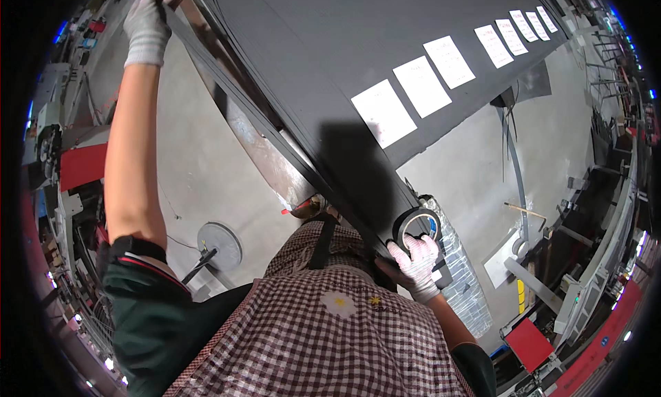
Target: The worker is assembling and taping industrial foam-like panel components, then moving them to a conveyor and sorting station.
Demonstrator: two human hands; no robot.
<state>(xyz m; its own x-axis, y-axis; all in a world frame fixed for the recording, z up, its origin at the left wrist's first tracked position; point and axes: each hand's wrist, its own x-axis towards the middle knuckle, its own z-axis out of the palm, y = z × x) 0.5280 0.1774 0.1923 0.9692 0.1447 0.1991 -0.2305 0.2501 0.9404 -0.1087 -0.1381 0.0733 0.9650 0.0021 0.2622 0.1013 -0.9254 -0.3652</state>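
My left hand (pixel 148 25), in a white knit glove, reaches far out at the upper left. Its fingers are closed at the far end of a long thin black strip (pixel 227 80), which slants back toward my waist along the edge of a dark sheet-covered table (pixel 289 32). In front of my apron, my right hand (pixel 417 265), gloved too, grips a roll of black tape (pixel 400 225) with a pale core. The roll rests at the near corner of the table. Where the strip meets the roll is hard to make out.
Several white printed sheets (pixel 384 113) lie in a row along the table's right side. A foil-wrapped beam (pixel 458 266) sits beside my right hand. A round grey base (pixel 220 244) stands on the floor at left. Red-topped stools (pixel 530 343) and machinery line both sides.
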